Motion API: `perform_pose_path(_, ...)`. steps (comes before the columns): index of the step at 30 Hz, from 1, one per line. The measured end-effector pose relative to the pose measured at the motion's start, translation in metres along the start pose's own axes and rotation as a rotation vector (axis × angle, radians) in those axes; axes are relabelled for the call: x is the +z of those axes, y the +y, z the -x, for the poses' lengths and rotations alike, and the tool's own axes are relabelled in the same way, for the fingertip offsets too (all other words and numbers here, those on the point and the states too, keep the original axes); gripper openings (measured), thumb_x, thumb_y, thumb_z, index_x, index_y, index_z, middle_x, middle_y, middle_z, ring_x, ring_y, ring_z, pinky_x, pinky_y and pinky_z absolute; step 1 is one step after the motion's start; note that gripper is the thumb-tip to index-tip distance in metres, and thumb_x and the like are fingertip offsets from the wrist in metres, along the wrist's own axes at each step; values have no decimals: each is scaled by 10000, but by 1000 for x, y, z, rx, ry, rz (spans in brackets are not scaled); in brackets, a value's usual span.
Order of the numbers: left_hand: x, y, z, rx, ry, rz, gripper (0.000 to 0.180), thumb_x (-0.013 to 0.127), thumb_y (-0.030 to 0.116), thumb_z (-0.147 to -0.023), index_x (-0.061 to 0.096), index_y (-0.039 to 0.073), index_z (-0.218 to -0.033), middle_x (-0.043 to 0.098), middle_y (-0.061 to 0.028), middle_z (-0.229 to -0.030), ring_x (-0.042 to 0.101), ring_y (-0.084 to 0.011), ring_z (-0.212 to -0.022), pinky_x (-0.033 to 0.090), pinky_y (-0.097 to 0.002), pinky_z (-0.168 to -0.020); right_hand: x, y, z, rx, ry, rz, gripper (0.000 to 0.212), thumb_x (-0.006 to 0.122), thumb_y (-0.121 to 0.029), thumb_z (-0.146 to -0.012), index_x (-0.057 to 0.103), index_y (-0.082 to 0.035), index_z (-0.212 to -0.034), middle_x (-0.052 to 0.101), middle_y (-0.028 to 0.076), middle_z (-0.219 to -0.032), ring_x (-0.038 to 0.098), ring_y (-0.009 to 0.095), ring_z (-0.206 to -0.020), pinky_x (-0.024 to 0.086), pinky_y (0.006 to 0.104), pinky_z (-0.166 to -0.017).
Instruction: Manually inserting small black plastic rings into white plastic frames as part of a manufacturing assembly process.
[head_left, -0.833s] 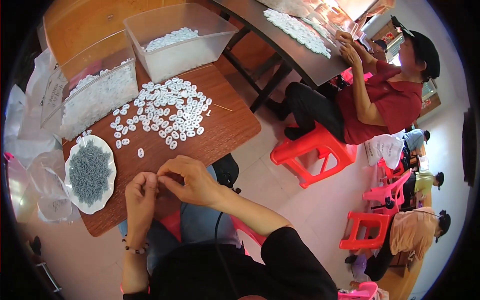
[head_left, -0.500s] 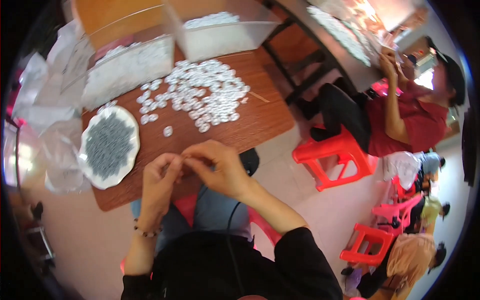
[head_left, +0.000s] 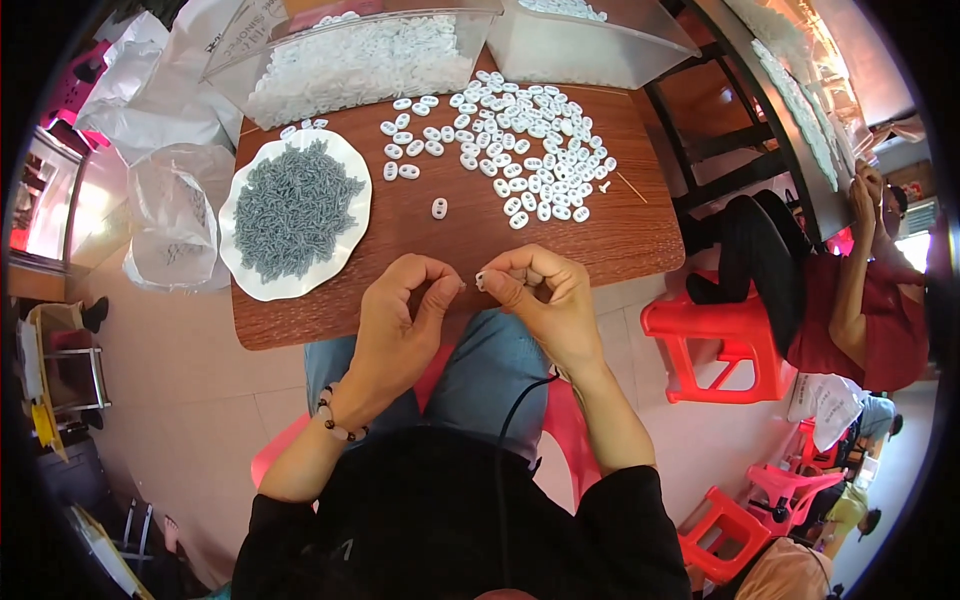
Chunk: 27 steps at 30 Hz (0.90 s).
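Above the table's near edge, my right hand [head_left: 548, 310] pinches a small white plastic piece [head_left: 481, 281] between thumb and forefinger. Just left of it, apart by a small gap, my left hand [head_left: 408, 315] has thumb and forefinger closed together; anything between them is too small to make out. One white oval two-hole piece [head_left: 439, 208] lies alone on the brown table [head_left: 330, 322] beyond my hands. Farther back spreads a loose heap of several more such ovals [head_left: 540, 150]. A white scalloped plate [head_left: 356, 222] at the left holds a pile of small grey plastic pieces [head_left: 290, 210].
Two clear bins, one [head_left: 360, 70] at the back left and one [head_left: 590, 55] at the back right, contain white pieces. A thin stick [head_left: 632, 188] lies near the table's right edge. A person in red [head_left: 850, 320] sits by a red stool [head_left: 715, 345] at another table.
My hands, close together before, now stand slightly apart, and the white piece shows in my right fingertips. The whole view has shifted and turned, so the table appears farther right.
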<state>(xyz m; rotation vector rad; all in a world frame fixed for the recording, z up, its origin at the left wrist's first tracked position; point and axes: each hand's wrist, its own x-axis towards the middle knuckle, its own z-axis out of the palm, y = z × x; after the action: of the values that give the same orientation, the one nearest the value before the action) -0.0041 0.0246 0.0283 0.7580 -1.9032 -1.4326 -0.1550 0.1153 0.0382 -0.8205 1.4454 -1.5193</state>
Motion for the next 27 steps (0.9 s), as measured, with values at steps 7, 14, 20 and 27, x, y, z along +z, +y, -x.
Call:
perform_pose_path(7,2,2,1,-37,12,2,91,607,71,-895,596,-10,-856,576,-88,-778,557,-178,-701,447,-287,-642,2,0,2,-14,27,67,87,683,-13,-849,683,9,-932,682,31,-806,584,30,-697,441,162,-612)
perform_pose_path(14,3,1,0,1,-1,-41,92,614,73,-888,601,-12,-854,590,-112,-792,569,-227,-697,453,-305,-635,3,-2,4,-43,35,117,80,697,-31,-843,690,5,-915,686,28,-795,589,30,-684,442,166,-602)
perform_pose_path(20,4,0,1,-9,4,-34,98,619,77,-887,604,-12,-849,590,-111,-790,574,-222,-698,456,-308,-634,4,-4,5,-52,44,205,76,702,-53,-843,694,1,-896,685,23,-774,591,28,-679,430,166,-595)
perform_pose_path(27,7,2,2,-10,18,-45,80,630,49,-869,598,-12,-829,586,-109,-765,576,-218,-667,454,-307,-604,6,-1,7,-110,68,307,65,695,-27,-837,689,6,-893,686,28,-757,595,36,-680,434,171,-607)
